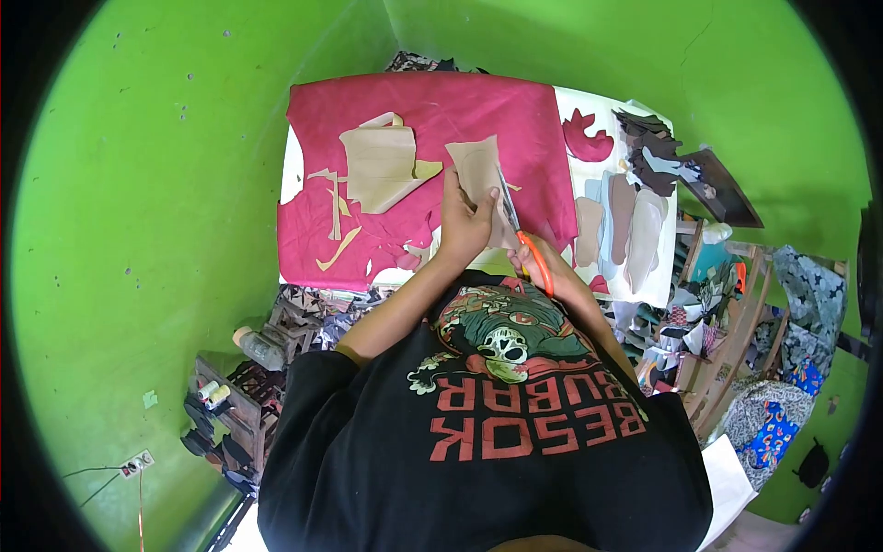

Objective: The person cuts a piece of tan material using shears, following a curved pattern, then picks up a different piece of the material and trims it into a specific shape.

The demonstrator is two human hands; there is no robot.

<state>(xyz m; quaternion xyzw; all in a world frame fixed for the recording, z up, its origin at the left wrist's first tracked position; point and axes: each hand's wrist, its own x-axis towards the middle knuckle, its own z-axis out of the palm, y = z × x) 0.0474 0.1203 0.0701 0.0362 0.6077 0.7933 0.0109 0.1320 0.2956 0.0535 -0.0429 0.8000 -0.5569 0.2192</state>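
Note:
My left hand (469, 219) grips a piece of tan sheet material (475, 164), thumb on top, holding it up over the table. My right hand (543, 262) is closed on the orange handles of a pair of scissors (536, 250). The scissor blades lie along the right edge of the tan piece, pointing away from me. A larger tan sheet (379, 161) with curled edges lies left of my hands on a dark red sheet (441, 106). Narrow yellowish offcuts (340, 250) are scattered near it.
Cut sole-shaped pieces (621, 212) lie in a row at the table's right side, with dark scraps (648, 138) behind them. A red curved scrap (586, 138) is nearby. A wooden rack (736, 340) with cloth stands at right. A plastic bottle (259, 348) is at lower left.

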